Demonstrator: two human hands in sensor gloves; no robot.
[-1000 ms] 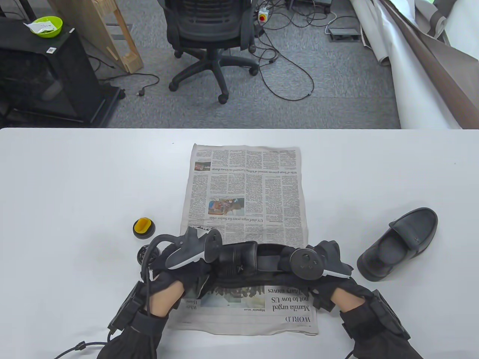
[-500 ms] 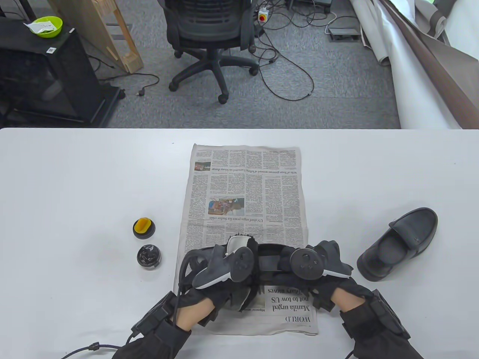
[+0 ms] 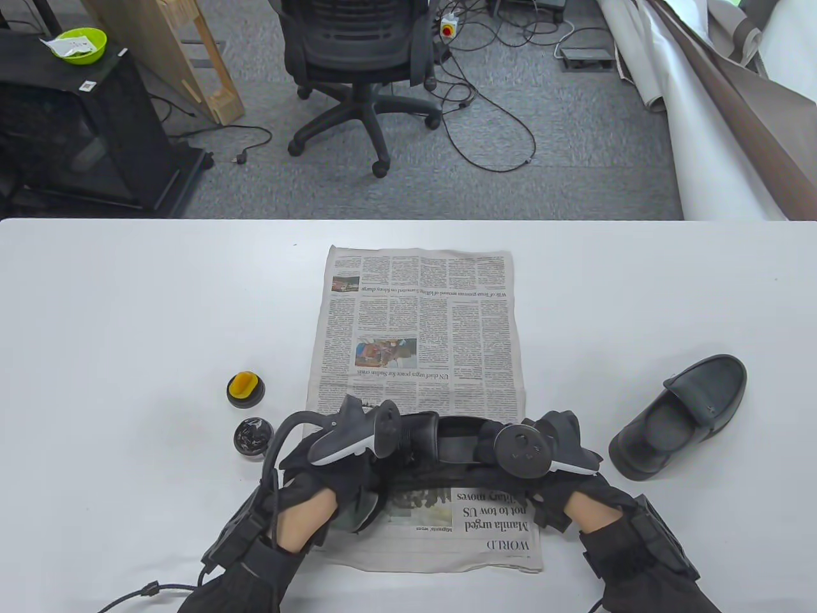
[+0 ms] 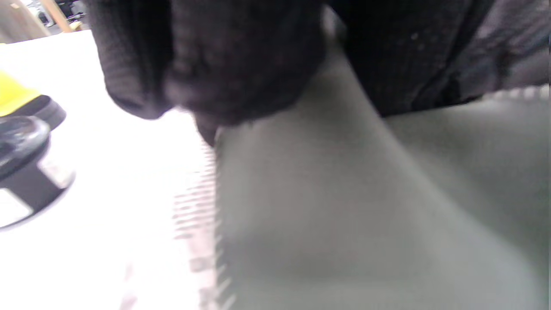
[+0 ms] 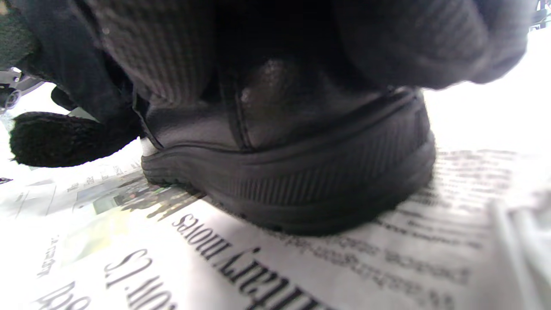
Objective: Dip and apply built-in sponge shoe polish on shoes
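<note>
Back at the toe end of the shoe (image 3: 447, 440) with the left hand (image 3: 325, 485), after a reach half a second ago across the upper toward the right hand (image 3: 562, 466). Read as one return stroke of a rub along the leather, out and back. Fingers of the left hand folded onto a grey cloth (image 3: 365, 514) with a dark fuzzy face, bunched under the palm and pressed against the toe; from the left wrist view, only gloved fingertips on pale fabric with a stitched edge, too blurred for more.

No shift on the other side: right hand clamped over the heel, pinning the shoe on its side on the newspaper (image 3: 415, 319), sole edge flat on the print in the right wrist view.

Just beyond the left hand, to its outer side, the open polish tin (image 3: 254, 438), and a little farther out the cap with the yellow sponge (image 3: 246, 388), both standing on the surface (image 3: 127, 319) and touched by neither hand. Well out past the right hand, the second shoe (image 3: 683, 415), upright and unattended.

Judged from this: rubbing or spreading on the first shoe under way, not a dip. Likely still ahead: more strokes over the upper, perhaps another load from the sponge cap, then the second shoe.
</note>
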